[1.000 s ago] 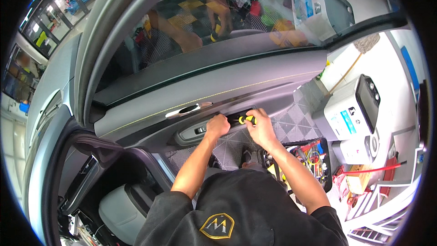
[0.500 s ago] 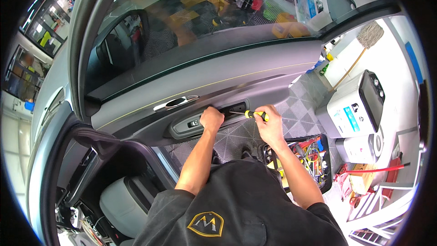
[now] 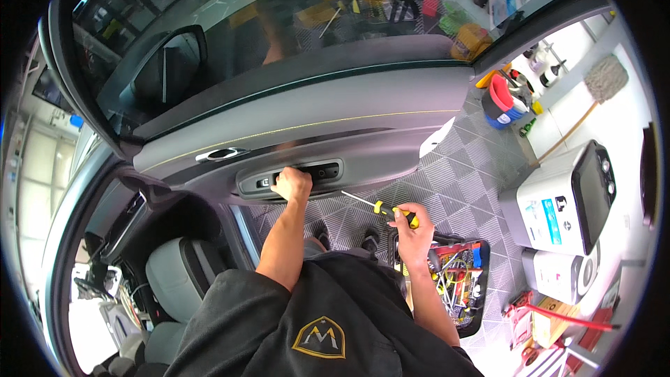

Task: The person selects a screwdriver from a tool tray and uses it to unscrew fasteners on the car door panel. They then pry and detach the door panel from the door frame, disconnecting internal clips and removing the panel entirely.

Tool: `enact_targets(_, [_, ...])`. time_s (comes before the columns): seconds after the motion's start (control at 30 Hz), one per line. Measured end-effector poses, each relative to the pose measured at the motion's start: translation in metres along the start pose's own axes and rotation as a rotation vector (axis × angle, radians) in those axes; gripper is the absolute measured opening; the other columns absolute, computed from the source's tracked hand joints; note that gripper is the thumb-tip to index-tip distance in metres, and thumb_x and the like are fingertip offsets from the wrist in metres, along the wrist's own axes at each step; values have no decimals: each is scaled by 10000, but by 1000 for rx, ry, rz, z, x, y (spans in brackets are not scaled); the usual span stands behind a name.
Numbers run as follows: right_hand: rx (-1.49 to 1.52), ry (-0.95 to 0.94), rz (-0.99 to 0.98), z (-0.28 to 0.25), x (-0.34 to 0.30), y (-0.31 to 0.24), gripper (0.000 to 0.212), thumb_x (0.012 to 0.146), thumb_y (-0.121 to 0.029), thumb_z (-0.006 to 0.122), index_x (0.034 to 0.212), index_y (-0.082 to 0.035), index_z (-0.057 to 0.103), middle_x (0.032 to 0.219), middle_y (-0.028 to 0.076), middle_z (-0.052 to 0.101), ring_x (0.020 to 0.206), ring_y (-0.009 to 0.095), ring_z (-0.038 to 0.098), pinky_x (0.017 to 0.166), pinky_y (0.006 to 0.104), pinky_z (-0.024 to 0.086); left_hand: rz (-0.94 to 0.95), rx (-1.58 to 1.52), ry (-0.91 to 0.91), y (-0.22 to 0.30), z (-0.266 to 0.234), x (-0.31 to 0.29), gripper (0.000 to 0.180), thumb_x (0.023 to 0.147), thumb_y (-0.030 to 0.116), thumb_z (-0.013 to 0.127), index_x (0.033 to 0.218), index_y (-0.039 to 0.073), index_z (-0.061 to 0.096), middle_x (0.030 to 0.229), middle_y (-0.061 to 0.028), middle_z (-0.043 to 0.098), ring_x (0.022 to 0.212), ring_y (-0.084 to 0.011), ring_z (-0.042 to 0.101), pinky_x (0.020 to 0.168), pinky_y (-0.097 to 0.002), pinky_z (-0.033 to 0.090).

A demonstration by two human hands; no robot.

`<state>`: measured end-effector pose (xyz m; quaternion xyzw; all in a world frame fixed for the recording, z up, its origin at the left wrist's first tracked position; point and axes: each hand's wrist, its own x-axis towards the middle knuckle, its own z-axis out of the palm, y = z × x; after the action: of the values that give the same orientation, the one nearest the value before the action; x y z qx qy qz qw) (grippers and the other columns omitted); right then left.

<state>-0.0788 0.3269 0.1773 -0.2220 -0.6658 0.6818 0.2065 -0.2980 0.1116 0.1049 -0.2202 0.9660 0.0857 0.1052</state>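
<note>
A grey car door panel [image 3: 398,91] with a yellow stitched line stands open before me. My left hand [image 3: 292,185] is closed over the armrest's switch panel [image 3: 255,183], its fingers curled into the dark pull recess [image 3: 326,170]; the fingertips are hidden. In my right hand [image 3: 414,230] is a screwdriver [image 3: 382,209] with a yellow and black handle. Its long thin shaft points left and away, the tip below the armrest's lower edge and apart from the recess. Farther up the panel is the chrome inner door handle [image 3: 222,155].
An open black toolbox [image 3: 481,286] full of tools lies on the patterned floor by my right forearm. White machines [image 3: 558,209] stand at the right, with a mop [image 3: 606,78] and a red-and-blue bucket [image 3: 499,105] beyond. A car seat [image 3: 171,279] is at the left.
The screwdriver has come out of the pull recess and moved back toward me with my right hand. My left hand keeps its hold at the switch panel. The whole view has shifted.
</note>
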Motion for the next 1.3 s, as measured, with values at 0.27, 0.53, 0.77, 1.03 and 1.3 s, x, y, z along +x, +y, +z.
enact_targets(0.27, [83, -63, 29, -45, 38, 4, 99, 929, 69, 641, 1025, 47, 631, 1021, 91, 605, 852, 134, 644, 691, 270, 653, -144, 21, 86, 23, 1, -12, 210, 821, 252, 726, 966, 113, 785, 1064, -72, 773, 1110, -252, 678, 1016, -433, 392])
enact_targets(0.53, [-24, -185, -206, 9, 54, -11, 223, 850, 54, 733, 1051, 0, 652, 982, 126, 635, 860, 226, 645, 772, 335, 517, -48, 117, 48, 11, 0, -10, 206, 810, 239, 681, 923, 114, 799, 1016, -105, 783, 1016, -268, 733, 1005, -397, 380])
enact_targets(0.77, [-305, -340, -422, 75, 73, -3, 283, 830, 44, 710, 1089, -16, 612, 1056, 177, 602, 958, 387, 642, 809, 441, 553, 378, -224, -31, -26, -7, -10, 227, 902, 253, 644, 1033, 135, 787, 998, -167, 752, 971, -363, 707, 893, -465, 539])
enact_targets(1.03, [-539, -404, -391, 116, 85, 2, 223, 860, 23, 700, 1071, 1, 633, 1057, 178, 628, 919, 362, 670, 738, 398, 610, 797, -436, -72, -67, -4, 2, 359, 906, 203, 655, 1247, 103, 708, 954, -177, 711, 909, -349, 650, 849, -452, 517])
enact_targets(1.3, [-650, -344, -290, 144, 65, -30, 195, 856, 12, 700, 1040, -4, 637, 1063, 183, 624, 942, 377, 666, 723, 424, 622, 922, -798, -250, -99, -16, 19, 445, 864, 120, 734, 1306, 112, 677, 731, -78, 526, 683, -193, 490, 679, -349, 465])
